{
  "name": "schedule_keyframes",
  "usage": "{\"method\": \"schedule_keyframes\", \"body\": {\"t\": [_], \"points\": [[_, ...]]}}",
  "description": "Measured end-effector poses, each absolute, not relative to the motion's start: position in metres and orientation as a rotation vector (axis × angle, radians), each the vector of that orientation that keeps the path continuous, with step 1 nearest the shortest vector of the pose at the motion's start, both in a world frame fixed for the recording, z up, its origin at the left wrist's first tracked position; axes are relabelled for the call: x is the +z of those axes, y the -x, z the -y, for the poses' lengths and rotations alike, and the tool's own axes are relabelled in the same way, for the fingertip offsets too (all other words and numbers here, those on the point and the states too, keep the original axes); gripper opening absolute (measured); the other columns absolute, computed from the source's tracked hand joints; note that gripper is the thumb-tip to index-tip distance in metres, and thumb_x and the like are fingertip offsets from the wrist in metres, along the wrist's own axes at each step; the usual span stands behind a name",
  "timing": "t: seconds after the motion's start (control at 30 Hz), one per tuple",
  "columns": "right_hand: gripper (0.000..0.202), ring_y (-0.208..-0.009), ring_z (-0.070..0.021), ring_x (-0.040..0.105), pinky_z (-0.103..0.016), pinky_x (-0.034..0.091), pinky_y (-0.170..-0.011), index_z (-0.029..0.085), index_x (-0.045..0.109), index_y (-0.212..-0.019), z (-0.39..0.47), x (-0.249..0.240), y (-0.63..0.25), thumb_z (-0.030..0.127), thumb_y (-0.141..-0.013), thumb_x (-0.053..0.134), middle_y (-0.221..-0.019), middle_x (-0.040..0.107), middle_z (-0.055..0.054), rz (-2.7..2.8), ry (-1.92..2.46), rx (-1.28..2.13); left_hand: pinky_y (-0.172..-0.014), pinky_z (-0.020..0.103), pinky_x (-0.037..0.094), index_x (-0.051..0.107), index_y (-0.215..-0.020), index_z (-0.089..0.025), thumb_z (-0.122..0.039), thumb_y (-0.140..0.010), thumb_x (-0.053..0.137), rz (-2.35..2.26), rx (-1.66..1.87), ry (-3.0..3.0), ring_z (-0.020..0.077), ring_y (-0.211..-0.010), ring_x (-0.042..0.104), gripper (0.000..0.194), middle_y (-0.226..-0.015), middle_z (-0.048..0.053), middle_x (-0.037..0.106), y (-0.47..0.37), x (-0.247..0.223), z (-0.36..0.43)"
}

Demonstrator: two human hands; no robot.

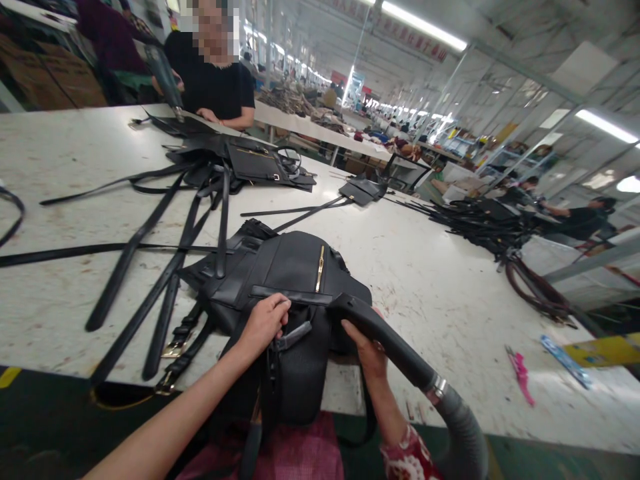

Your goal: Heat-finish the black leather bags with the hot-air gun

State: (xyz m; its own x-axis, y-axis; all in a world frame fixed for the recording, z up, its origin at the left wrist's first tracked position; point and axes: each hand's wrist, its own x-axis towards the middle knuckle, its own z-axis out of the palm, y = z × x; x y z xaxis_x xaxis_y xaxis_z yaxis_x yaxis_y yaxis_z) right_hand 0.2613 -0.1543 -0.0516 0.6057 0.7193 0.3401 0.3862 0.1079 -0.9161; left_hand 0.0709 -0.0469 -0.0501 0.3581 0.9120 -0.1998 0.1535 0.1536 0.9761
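Head view: busy white table (425, 287)

So the table takes up most of the scene, scuffed and marked all over. Next biggest is the black bag (295, 267), lying around the middle of the near edge, with part of it hanging over toward the person's lap. Beyond it, far left, there's a heap of black bags and straps (255, 163), some straps trailing nearer. A co-worker (215, 87) in a black top is at the far left, right by that heap. Far right has a tangle of black straps (485, 220).

A black nozzle (395, 333) on a grey ribbed hose (470, 433) comes in from the near right. Its tip is at the right end of a dark strip (305, 297) on the bag, can't say if they touch. The right hand (373, 353) is clamped round the nozzle. The left hand (265, 323) is on the bag, fingers curled together by the strip, but I can't tell if it's pinching anything.

Smaller stuff: a flat black piece (363, 191) far middle, a blue item (565, 360) and a pink-handled tool (521, 377) off right, plus the bag's gold zip (320, 269).
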Motion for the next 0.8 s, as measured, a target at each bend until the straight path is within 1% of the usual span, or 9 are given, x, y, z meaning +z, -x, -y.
{"method": "schedule_keyframes", "body": {"t": [0.07,0.13,0.2,0.27,0.33,0.43,0.53,0.63,0.8], "points": [[0.035,-0.089,-0.0223,0.063,-0.038,0.050,-0.087,0.021,0.066,-0.096,0.162,-0.053,-0.264,0.038,-0.068,0.076,-0.094,0.068,-0.003,1.001,1.519,0.326,-0.041,0.022,0.035,0.059,-0.077,-0.020,-0.038,-0.077,0.051,-1.086,0.747,-1.496,0.0102,-0.040,0.045,0.019,-0.054,-0.006,0.052,-0.068,-0.045,0.054],[0.033,-0.088,-0.0222,0.063,-0.040,0.050,-0.087,0.022,0.066,-0.096,0.166,-0.052,-0.263,0.037,-0.068,0.076,-0.093,0.068,-0.002,1.034,1.526,0.353,-0.045,0.022,0.037,0.064,-0.084,-0.021,-0.037,-0.076,0.053,-1.103,0.757,-1.613,0.0120,-0.046,0.049,0.021,-0.056,-0.005,0.055,-0.066,-0.041,0.059],[0.032,-0.091,-0.0226,0.063,-0.041,0.048,-0.090,0.024,0.066,-0.099,0.167,-0.049,-0.259,0.035,-0.070,0.074,-0.096,0.068,-0.002,1.071,1.519,0.407,-0.046,0.022,0.037,0.065,-0.082,-0.021,-0.037,-0.075,0.052,-1.155,0.763,-1.612,0.0130,-0.047,0.051,0.021,-0.055,-0.004,0.056,-0.066,-0.040,0.059],[0.033,-0.094,-0.0239,0.063,-0.041,0.048,-0.091,0.025,0.065,-0.102,0.166,-0.044,-0.255,0.034,-0.071,0.073,-0.099,0.068,-0.003,1.104,1.493,0.449,-0.043,0.022,0.037,0.063,-0.071,-0.020,-0.037,-0.074,0.052,-1.212,0.732,-1.471,0.0124,-0.044,0.050,0.020,-0.053,-0.003,0.056,-0.067,-0.041,0.053],[0.032,-0.095,-0.0250,0.063,-0.040,0.048,-0.089,0.025,0.066,-0.101,0.161,-0.038,-0.251,0.033,-0.070,0.073,-0.100,0.069,-0.003,1.143,1.454,0.441,-0.039,0.021,0.034,0.056,-0.060,-0.019,-0.035,-0.071,0.053,-1.230,0.664,-1.307,0.0106,-0.038,0.045,0.019,-0.049,-0.002,0.056,-0.069,-0.044,0.043],[0.033,-0.093,-0.0250,0.064,-0.039,0.049,-0.087,0.025,0.067,-0.099,0.148,-0.034,-0.246,0.033,-0.069,0.073,-0.099,0.069,-0.003,1.206,1.435,0.388,-0.035,0.019,0.030,0.051,-0.052,-0.019,-0.031,-0.067,0.055,-1.222,0.586,-1.200,0.0081,-0.033,0.037,0.020,-0.041,-0.003,0.050,-0.071,-0.045,0.029],[0.031,-0.090,-0.0235,0.064,-0.036,0.049,-0.084,0.025,0.067,-0.097,0.129,-0.038,-0.239,0.031,-0.068,0.073,-0.096,0.069,-0.002,1.306,1.458,0.425,-0.035,0.018,0.029,0.051,-0.051,-0.018,-0.031,-0.065,0.056,-1.200,0.557,-1.173,0.0071,-0.033,0.035,0.019,-0.038,-0.004,0.046,-0.070,-0.043,0.024],[0.025,-0.085,-0.0213,0.064,-0.034,0.050,-0.080,0.025,0.068,-0.092,0.111,-0.042,-0.228,0.030,-0.068,0.072,-0.090,0.069,-0.001,1.399,1.447,0.393,-0.035,0.017,0.027,0.051,-0.052,-0.017,-0.031,-0.064,0.057,-1.188,0.545,-1.149,0.0062,-0.033,0.033,0.019,-0.039,-0.004,0.045,-0.069,-0.041,0.024],[0.028,-0.095,-0.0218,0.062,-0.036,0.048,-0.089,0.023,0.065,-0.100,0.109,-0.039,-0.222,0.031,-0.073,0.069,-0.100,0.067,-0.002,1.240,1.390,0.249,-0.035,0.018,0.030,0.051,-0.052,-0.017,-0.028,-0.064,0.056,-1.204,0.550,-1.146,0.0064,-0.033,0.034,0.017,-0.042,-0.002,0.051,-0.071,-0.044,0.023]]}}
